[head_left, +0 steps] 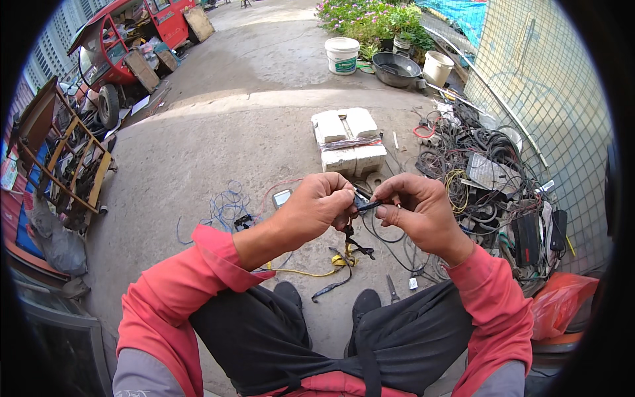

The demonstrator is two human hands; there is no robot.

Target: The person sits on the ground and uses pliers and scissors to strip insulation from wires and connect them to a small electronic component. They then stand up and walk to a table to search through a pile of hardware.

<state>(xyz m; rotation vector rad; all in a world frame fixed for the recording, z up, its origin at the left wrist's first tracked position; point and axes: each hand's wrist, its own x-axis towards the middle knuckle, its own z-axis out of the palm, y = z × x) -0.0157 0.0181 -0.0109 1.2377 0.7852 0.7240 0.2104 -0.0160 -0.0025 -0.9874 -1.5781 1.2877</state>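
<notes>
My left hand [314,206] is closed, thumb against fingers, on one end of a short black cable [369,206] held up in front of me. The fingers of my right hand [423,215] pinch the cable's other end. Below my left fingers dangles a crumpled black strip [354,243]; I cannot make out whether it joins the cable. On the ground beneath lies a yellow cable [307,272] with a yellow bundle beside another black strip [333,286]. Scissors or a similar pointed tool [392,289] lie near my right shoe, by a small white piece [413,283].
A white foam block [350,159] stands ahead. Blue wire [228,206] lies tangled at left. A heap of cables [456,159] lines the mesh fence [529,79] at right, near a red plastic bag [562,304]. Buckets [342,56], plants and a red vehicle [126,40] stand farther off.
</notes>
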